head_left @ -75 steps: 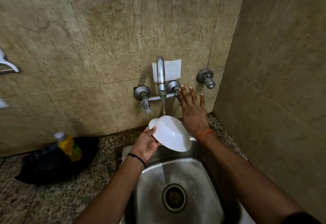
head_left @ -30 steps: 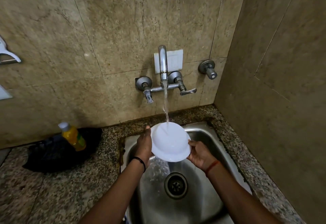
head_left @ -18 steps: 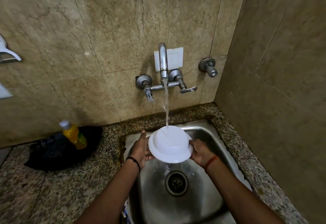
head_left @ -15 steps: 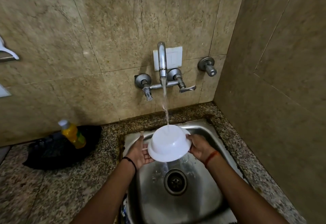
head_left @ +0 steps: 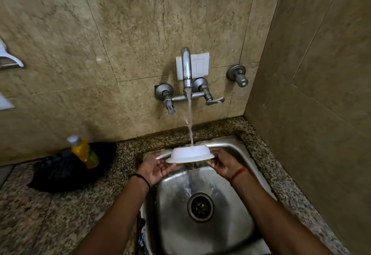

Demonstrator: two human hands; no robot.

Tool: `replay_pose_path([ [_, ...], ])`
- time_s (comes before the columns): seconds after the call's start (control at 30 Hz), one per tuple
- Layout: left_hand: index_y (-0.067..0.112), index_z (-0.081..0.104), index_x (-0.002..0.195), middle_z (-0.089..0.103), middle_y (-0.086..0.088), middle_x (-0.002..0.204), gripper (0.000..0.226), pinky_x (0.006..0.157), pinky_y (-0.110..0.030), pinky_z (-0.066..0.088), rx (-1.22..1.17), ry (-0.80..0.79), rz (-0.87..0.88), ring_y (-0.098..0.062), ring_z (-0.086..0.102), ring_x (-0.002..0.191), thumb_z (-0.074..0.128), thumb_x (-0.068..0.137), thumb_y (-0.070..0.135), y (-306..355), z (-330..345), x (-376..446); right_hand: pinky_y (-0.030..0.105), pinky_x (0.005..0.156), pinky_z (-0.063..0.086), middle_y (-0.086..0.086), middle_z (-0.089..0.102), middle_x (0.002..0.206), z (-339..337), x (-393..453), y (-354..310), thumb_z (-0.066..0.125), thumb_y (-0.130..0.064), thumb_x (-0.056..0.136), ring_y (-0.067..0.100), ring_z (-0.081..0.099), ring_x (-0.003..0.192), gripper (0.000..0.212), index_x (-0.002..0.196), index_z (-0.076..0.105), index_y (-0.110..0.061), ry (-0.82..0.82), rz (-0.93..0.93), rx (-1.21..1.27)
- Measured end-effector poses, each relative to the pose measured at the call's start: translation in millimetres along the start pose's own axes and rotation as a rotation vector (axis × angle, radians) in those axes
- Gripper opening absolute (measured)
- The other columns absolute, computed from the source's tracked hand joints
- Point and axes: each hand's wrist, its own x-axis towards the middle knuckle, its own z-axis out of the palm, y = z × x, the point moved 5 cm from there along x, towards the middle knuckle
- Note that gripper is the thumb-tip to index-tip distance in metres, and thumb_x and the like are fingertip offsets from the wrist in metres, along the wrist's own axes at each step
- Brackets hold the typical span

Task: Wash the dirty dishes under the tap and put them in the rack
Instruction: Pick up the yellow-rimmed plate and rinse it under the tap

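A white bowl (head_left: 189, 153) is held upside down over the steel sink (head_left: 241, 154), seen almost edge-on. Water from the wall tap (head_left: 186, 68) falls onto its underside and runs off into the basin. My left hand (head_left: 157, 169) supports the bowl's left rim from below, palm up. My right hand (head_left: 223, 164) grips the right rim. A faint yellowish smear shows along the rim near my right hand. No rack is in view.
A yellow bottle (head_left: 84, 152) stands on a black bag (head_left: 66, 168) on the granite counter (head_left: 60, 214) left of the sink. The drain (head_left: 200, 207) lies below the bowl. A tiled wall (head_left: 311, 94) closes the right side. Tap handles (head_left: 213, 101) sit behind the stream.
My right hand left the tap handle and took the bowl's right rim. The bowl has tipped from facing me to lying flat, upside down, lower in the sink under the stream.
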Motion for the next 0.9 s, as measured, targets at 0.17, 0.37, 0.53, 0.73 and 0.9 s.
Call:
replay_pose_path([
  [0.17,-0.001,0.056,0.096,0.062,-0.019,0.093,0.026,0.047,-0.039,0.057,0.053,0.019,-0.009,-0.030,0.059,0.083,0.046,0.099,0.023,-7,-16,7,0.037,0.063,0.061,0.010,0.065,0.097,16,-12,0,0.049,-0.005,0.097,0.022,0.063,0.084,0.029,0.126,0.051,-0.007,-0.123,-0.060,-0.137],
  [0.37,0.004,0.055,0.118,0.059,-0.025,0.120,0.052,0.073,-0.051,0.057,0.184,-0.056,-0.074,-0.041,0.059,0.107,0.057,0.090,0.047,-21,-14,16,0.042,0.080,0.057,0.009,0.067,0.118,15,-30,-2,0.064,-0.013,0.089,0.027,0.062,0.105,0.038,0.126,0.059,-0.018,-0.320,-0.191,-0.443],
  [0.53,0.012,0.061,0.111,0.063,-0.017,0.115,0.046,0.087,-0.044,0.052,0.252,-0.064,0.027,-0.036,0.059,0.112,0.058,0.087,0.052,-16,-5,17,0.046,0.087,0.054,0.012,0.067,0.117,-19,-23,2,0.058,-0.003,0.090,0.029,0.062,0.105,0.037,0.125,0.059,-0.013,-0.349,-0.126,-0.350],
  [0.73,0.016,0.065,0.115,0.067,-0.010,0.113,0.031,0.071,-0.032,0.053,0.327,-0.079,0.158,-0.025,0.065,0.095,0.059,0.090,0.033,-9,13,8,0.030,0.059,0.055,0.009,0.062,0.091,-53,-12,5,0.041,0.004,0.082,0.020,0.057,0.078,0.033,0.103,0.059,-0.011,-0.049,-0.036,-0.177],
  [0.9,0.012,0.064,0.119,0.069,-0.009,0.112,0.030,0.076,-0.033,0.056,0.347,-0.162,0.207,-0.023,0.066,0.094,0.055,0.092,0.023,-5,19,6,0.025,0.054,0.041,0.006,0.043,0.068,-52,-9,3,0.036,0.002,0.072,0.017,0.042,0.062,0.017,0.066,0.042,-0.013,0.114,-0.064,-0.140],
])
